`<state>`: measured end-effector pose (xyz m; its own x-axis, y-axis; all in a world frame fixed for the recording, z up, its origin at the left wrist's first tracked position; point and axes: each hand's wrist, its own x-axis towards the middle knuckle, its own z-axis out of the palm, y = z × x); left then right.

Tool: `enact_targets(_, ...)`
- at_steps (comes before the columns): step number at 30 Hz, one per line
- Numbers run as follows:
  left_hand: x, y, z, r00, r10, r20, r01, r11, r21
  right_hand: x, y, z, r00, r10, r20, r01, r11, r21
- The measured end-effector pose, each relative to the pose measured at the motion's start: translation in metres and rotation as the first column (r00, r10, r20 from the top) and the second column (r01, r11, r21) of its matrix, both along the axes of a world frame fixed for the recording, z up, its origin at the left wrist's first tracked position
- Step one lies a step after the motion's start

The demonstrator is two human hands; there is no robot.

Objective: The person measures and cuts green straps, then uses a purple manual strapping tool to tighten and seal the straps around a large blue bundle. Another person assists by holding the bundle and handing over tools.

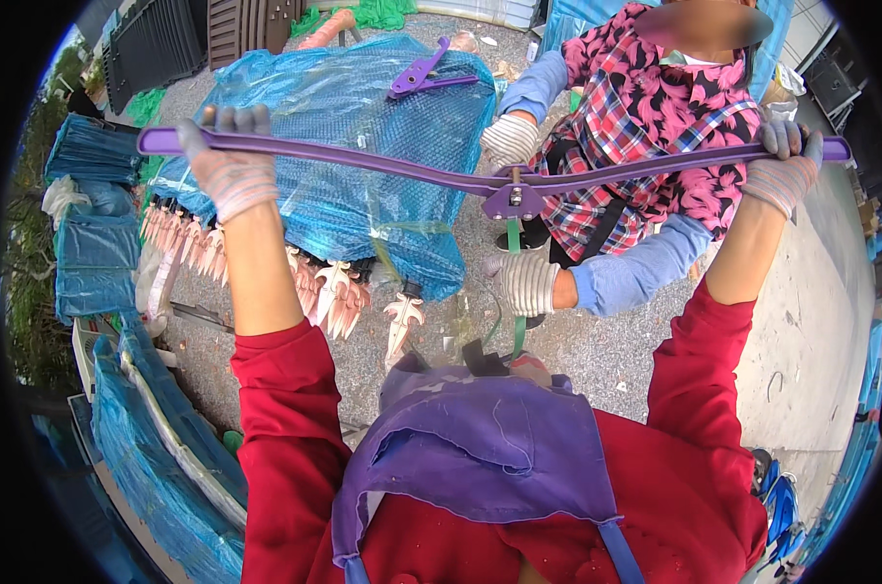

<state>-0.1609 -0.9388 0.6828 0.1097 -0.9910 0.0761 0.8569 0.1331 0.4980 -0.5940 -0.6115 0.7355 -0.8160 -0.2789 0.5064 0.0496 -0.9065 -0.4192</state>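
Note:
Both my gloved hands grip a purple long-handled strapping crimper point(382, 165), its two handles spread wide apart. My left hand point(229, 167) is closed on the left handle near its end. My right hand point(786, 167) has its fingers wrapped round the right handle near its tip. The crimper's head point(515, 200) sits in the middle, in line with a green strap point(516, 336) that runs down below it. A co-worker's gloved hand point(511, 139) is just above the head; the co-worker's other gloved hand point(524, 282) is at the strap.
A bundle in blue bubble wrap point(363, 117) lies at the left, with pink pointed ornaments point(334, 292) sticking out along its near edge. Another purple hand tool point(426, 78) rests on it. The co-worker point(645, 127) stands opposite. More blue-wrapped bundles point(95, 258) are at far left.

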Motion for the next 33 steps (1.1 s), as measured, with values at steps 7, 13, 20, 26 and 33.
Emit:
enact_targets(7,0.001,-0.032,-0.15,0.951,0.079,-0.299,0.09,0.855,0.511,-0.018,-0.017,-0.028,0.972,-0.121,0.201,0.12,0.993,0.019)
enact_targets(13,0.017,-0.026,-0.072,0.903,-0.126,-0.412,0.215,0.96,0.178,-0.048,0.02,-0.012,0.984,0.155,0.091,-0.138,0.976,-0.17)
enact_targets(20,0.055,0.003,0.051,0.917,-0.313,-0.246,0.246,0.932,-0.266,-0.042,0.044,0.045,0.945,0.328,0.017,-0.308,0.901,-0.305)
enact_targets(26,0.148,0.037,0.121,0.955,-0.295,-0.024,0.256,0.865,-0.431,0.023,0.006,0.055,0.898,0.434,-0.074,-0.434,0.844,-0.315)
enact_targets(33,0.222,0.101,0.142,0.996,0.033,0.078,0.005,0.9,-0.437,0.1,-0.052,0.059,0.807,0.575,-0.132,-0.584,0.748,-0.315)
